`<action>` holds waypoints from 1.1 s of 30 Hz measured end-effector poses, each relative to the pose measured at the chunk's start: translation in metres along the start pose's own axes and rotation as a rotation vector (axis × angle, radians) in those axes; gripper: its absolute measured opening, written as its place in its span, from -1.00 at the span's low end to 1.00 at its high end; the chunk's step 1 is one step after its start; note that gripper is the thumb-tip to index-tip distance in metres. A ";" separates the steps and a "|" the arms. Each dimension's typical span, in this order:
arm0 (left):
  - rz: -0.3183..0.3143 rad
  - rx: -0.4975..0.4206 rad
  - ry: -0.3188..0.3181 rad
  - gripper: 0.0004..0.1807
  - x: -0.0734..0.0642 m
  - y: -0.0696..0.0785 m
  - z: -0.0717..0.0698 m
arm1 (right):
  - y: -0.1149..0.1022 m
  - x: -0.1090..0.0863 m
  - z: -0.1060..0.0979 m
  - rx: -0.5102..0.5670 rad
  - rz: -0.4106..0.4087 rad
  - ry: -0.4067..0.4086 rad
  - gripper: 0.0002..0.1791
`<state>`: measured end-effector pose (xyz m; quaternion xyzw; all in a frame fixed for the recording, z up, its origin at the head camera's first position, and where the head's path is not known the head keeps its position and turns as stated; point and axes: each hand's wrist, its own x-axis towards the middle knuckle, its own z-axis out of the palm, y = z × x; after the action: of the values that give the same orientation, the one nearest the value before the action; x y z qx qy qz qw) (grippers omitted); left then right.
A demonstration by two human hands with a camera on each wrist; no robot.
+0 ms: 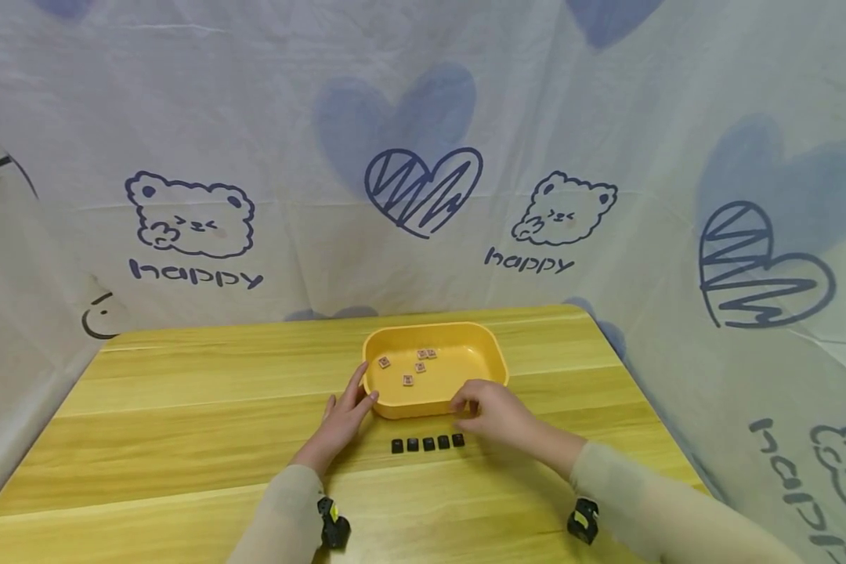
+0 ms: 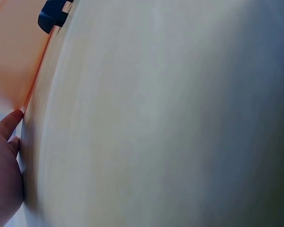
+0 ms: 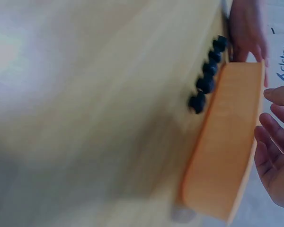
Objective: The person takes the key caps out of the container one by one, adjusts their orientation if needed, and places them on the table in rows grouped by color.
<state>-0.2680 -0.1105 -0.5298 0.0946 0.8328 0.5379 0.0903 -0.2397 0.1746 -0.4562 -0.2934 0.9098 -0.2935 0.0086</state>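
Observation:
A yellow plastic tray (image 1: 433, 409) stands on the table, and in its bottom lie several small pinkish square pieces (image 1: 408, 381) with darker centres. My left hand (image 1: 341, 427) is at the tray's left front corner, fingers extended along the side and the thumb near the front edge. In the left wrist view a fingertip (image 2: 18, 115) touches the tray's corner. My right hand (image 1: 497, 411) hovers at the front right rim with fingers loosely bent; the right wrist view shows nothing between them. Several small black keycap-like blocks (image 1: 428, 444) form a row in front of the tray.
The light wooden table (image 1: 204, 407) runs out to both sides of the tray. Behind it hangs a white cloth (image 1: 289, 235) printed with hearts and bears. Each sleeve carries a black wrist device (image 1: 583, 522).

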 end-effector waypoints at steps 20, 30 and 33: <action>0.001 0.011 0.013 -0.29 0.002 -0.003 -0.001 | -0.014 0.083 -0.009 -0.044 0.102 -0.180 -0.80; 0.017 0.020 0.014 -0.29 0.001 -0.004 0.001 | -0.011 0.116 0.002 -0.195 0.008 -0.339 -0.75; 0.015 0.016 0.019 -0.30 0.002 -0.005 0.001 | -0.009 0.125 0.006 -0.208 -0.007 -0.371 -0.74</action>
<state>-0.2696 -0.1110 -0.5346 0.0966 0.8372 0.5326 0.0777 -0.3372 0.0981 -0.4362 -0.3451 0.9168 -0.1391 0.1446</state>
